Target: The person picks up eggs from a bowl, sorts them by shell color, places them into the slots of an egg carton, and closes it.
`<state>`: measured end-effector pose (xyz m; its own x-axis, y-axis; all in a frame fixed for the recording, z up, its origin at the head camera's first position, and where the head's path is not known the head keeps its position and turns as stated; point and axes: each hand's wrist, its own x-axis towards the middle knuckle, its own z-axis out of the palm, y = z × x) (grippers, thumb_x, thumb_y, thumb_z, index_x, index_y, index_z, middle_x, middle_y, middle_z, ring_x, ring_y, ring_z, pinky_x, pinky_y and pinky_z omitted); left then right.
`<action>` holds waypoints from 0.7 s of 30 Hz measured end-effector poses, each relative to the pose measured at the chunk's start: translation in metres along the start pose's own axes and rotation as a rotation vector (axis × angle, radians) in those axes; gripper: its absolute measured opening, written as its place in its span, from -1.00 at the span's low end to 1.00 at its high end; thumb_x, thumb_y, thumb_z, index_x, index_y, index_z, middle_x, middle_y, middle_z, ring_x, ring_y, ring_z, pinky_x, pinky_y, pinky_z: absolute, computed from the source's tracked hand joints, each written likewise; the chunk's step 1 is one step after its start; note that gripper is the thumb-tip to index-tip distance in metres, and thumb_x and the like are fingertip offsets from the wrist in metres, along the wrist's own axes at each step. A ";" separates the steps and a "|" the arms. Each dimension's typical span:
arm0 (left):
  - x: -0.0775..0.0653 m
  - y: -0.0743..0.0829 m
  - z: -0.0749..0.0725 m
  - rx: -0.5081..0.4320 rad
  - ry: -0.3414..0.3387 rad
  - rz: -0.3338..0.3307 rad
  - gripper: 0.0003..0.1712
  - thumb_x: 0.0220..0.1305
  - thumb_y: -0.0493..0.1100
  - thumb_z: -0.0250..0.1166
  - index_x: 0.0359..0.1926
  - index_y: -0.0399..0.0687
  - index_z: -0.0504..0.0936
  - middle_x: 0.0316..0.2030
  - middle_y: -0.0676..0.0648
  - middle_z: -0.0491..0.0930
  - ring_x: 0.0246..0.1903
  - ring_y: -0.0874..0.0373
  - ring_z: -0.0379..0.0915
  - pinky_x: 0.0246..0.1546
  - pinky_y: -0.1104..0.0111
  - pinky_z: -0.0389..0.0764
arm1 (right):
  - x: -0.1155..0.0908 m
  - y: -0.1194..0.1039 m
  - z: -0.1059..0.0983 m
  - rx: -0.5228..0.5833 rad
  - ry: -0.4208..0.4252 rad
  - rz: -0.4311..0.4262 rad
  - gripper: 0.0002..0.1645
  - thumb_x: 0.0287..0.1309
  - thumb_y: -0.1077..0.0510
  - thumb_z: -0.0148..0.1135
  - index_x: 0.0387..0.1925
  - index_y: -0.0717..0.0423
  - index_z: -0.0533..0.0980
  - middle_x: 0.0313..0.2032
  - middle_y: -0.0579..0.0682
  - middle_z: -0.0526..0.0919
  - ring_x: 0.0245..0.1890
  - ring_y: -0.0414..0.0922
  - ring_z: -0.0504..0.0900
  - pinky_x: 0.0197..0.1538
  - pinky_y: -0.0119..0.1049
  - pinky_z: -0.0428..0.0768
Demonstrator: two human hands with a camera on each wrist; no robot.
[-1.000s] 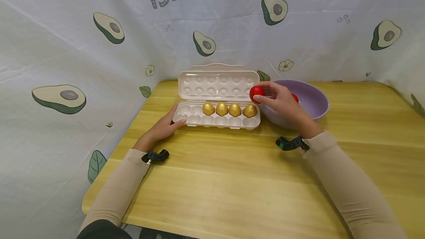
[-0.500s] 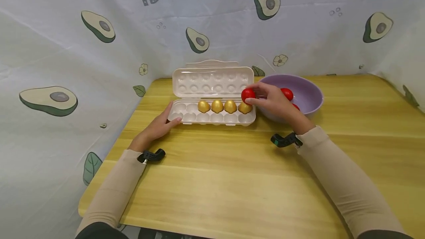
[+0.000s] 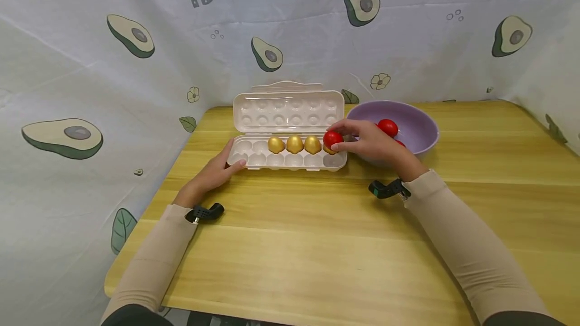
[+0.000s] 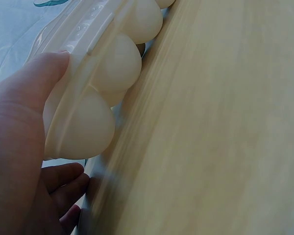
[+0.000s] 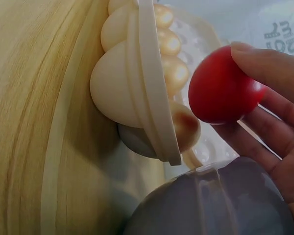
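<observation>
An egg carton point(image 3: 272, 161), cream plastic, lies with its lid raised, and several gold eggs point(image 3: 294, 145) sit in its back row. My left hand point(image 3: 216, 169) holds the left end of the carton. In the left wrist view the thumb point(image 4: 51, 73) lies on the rim, with the other fingers point(image 4: 68, 188) below the end. Between thumb and fingers my right hand point(image 3: 364, 140) pinches a red egg point(image 5: 223, 88) over the carton's right end. This egg partly covers the rightmost gold egg point(image 5: 185, 127) in the head view.
Right behind my right hand stands a purple bowl point(image 3: 419, 125) with red eggs point(image 3: 387, 127) in it, close to the carton. Wooden tabletop point(image 3: 290, 245) stretches in front. An avocado-print sheet point(image 3: 312, 24) hangs behind the table and along its left side.
My right hand has carried the red egg left and down from beside the bowl to over the carton's right end. The left hand keeps its hold on the carton.
</observation>
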<state>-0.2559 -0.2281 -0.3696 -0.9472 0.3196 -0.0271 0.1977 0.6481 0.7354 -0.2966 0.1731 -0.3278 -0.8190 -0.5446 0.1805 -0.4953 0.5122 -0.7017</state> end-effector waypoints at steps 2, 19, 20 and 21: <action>-0.004 0.008 -0.001 0.003 -0.005 -0.004 -0.09 0.29 0.15 0.01 0.39 0.12 -0.40 0.39 -0.03 -0.30 0.34 0.09 -0.32 0.29 0.10 -0.14 | 0.000 0.000 0.000 -0.009 -0.012 0.004 -0.51 -0.07 -0.16 0.31 -0.03 -0.29 0.45 -0.13 -0.26 0.56 -0.09 -0.26 0.48 0.03 -0.16 0.43; -0.007 0.014 -0.002 0.015 -0.005 0.014 -0.09 0.30 0.15 -0.01 0.39 0.08 -0.40 0.39 -0.05 -0.31 0.34 0.10 -0.34 0.30 0.12 -0.15 | -0.002 0.001 -0.001 -0.120 -0.055 -0.036 -0.55 -0.03 -0.16 0.28 -0.04 -0.29 0.45 -0.12 -0.29 0.53 -0.12 -0.27 0.44 -0.01 -0.19 0.41; -0.007 0.014 -0.001 0.014 -0.004 0.014 -0.09 0.30 0.16 -0.01 0.39 0.08 -0.40 0.39 -0.05 -0.31 0.34 0.11 -0.34 0.30 0.13 -0.15 | -0.002 0.001 -0.001 -0.120 -0.057 -0.035 -0.55 -0.02 -0.15 0.28 -0.04 -0.29 0.45 -0.12 -0.29 0.53 -0.13 -0.27 0.44 -0.02 -0.19 0.41; -0.007 0.014 -0.001 0.014 -0.003 0.014 -0.09 0.30 0.16 -0.01 0.39 0.07 -0.40 0.39 -0.05 -0.32 0.34 0.11 -0.34 0.30 0.13 -0.16 | -0.002 0.001 -0.001 -0.119 -0.061 -0.036 -0.55 -0.02 -0.15 0.28 -0.04 -0.28 0.45 -0.12 -0.28 0.53 -0.13 -0.27 0.44 -0.02 -0.19 0.41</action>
<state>-0.2466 -0.2225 -0.3585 -0.9435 0.3308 -0.0190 0.2145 0.6535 0.7259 -0.2954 0.1754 -0.3279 -0.7827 -0.6016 0.1596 -0.5581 0.5649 -0.6078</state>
